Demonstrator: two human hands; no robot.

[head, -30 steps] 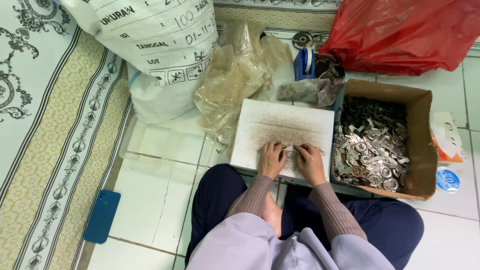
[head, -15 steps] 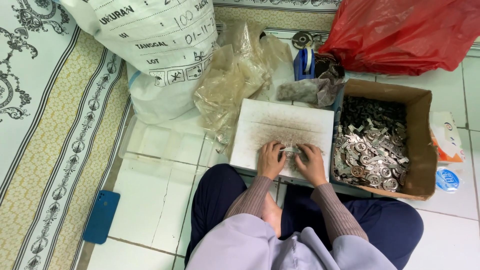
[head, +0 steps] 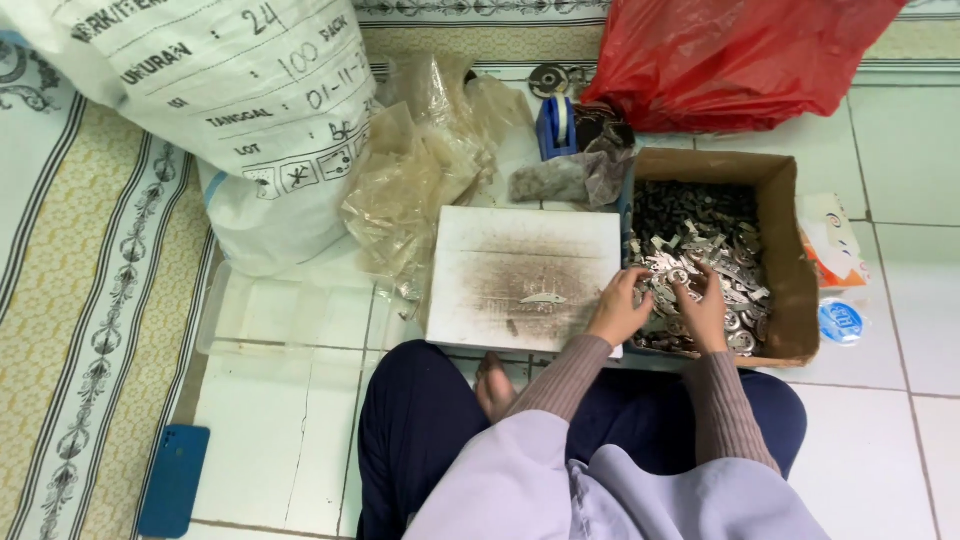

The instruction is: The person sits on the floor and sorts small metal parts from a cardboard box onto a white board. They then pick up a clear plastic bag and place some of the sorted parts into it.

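- Person sitting cross-legged on white tile floor [head: 290, 440], head cam looking down
- Both hands reaching into cardboard box [head: 790, 250] at right, working w/ pile of small metal parts [head: 700, 225] filling it
- Left hand [head: 620, 305] resting at box's left edge, fingers curled down onto parts; can't tell if it's pinching one
- Right hand [head: 705, 310] lying on pile near box's front edge, fingers bent into parts, seems to be gathering a few; exact grip hidden
- Parts looking flat, stiff, shiny, light singly but heavy as a heap; prob. slippery & sharp-edged, tangling together, so pinching one by its flat sides w/ fingertips looks best
- White board [head: 520, 275] lying left of box, touching it, its face grimy in the middle; one lone part [head: 545, 298] sitting near board's centre
- Clear bags [head: 420, 170] heaped past board's far-left corner, soft & crinkly
- Big white sack [head: 220, 100] standing at far left; red bag [head: 740, 50] behind box
- Blue tape dispenser [head: 557, 125] & grey bag [head: 570, 180] sitting past board's far edge
- Tissue pack [head: 830, 240] & small round lid [head: 842, 322] lying right of box
- Blue phone [head: 172, 480] lying at near-left by patterned rug [head: 90, 300]
- Clear tray [head: 290, 315] sitting left of board
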